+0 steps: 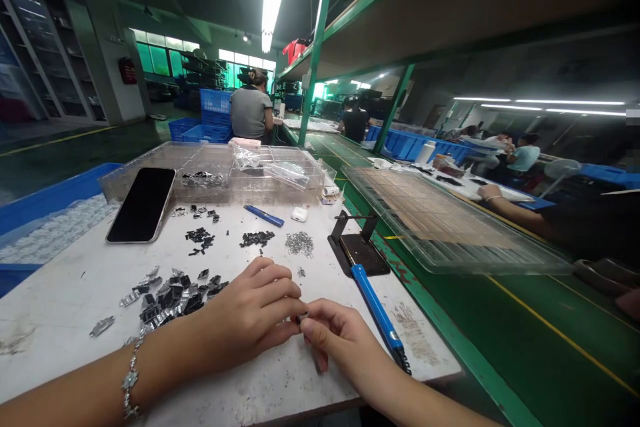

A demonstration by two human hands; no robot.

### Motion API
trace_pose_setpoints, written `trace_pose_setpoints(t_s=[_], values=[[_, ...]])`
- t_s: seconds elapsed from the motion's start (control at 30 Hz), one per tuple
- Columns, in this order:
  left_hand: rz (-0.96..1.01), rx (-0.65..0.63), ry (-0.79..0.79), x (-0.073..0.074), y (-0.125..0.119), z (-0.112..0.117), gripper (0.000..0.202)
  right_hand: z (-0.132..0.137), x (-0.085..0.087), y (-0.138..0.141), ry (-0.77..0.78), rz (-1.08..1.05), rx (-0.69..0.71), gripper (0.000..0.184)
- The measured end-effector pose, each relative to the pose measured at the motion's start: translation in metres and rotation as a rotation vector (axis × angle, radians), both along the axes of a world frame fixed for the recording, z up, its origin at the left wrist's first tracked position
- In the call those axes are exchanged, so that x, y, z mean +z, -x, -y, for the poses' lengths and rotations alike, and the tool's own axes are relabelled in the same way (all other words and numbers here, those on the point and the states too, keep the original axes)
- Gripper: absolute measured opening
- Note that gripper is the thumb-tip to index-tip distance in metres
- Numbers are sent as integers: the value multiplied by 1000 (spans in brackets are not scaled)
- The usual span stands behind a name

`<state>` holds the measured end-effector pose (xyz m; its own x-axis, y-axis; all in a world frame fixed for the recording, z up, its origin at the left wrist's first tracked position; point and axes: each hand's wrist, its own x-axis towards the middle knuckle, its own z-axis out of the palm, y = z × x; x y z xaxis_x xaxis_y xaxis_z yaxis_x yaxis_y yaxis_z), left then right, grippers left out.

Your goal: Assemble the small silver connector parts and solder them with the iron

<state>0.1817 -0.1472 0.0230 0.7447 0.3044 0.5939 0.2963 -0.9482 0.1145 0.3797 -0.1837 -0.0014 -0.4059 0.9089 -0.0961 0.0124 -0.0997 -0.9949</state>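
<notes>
left hand (253, 310) and right hand (333, 333) pinching small dark part (301, 315), its long axis too hidden to tell

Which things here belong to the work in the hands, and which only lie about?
In the work: left hand, right hand, small dark part pinched between them, pile of black and silver parts, metal springs.

Lying about: phone, blue pen, white earbud case.

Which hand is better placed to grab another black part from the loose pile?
Probably left. The left hand lies right beside the pile of black parts; the right hand sits farther off, toward the blue-handled tool. Both hands pinch one small part.
</notes>
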Motion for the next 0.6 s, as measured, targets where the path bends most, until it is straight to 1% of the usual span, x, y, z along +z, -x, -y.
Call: trace_pose_setpoints(t_s=[0.3,0.4,0.6], values=[[5,-13,-30,-1,-1,2,10,-2,0,0,4,4,-9,38],[17,-12,9,-1,-2,4,11,-3,0,-1,6,-7,-7,38],[104,77,115,-3,-5,7,10,-3,-4,-5,-8,-26,6,33]])
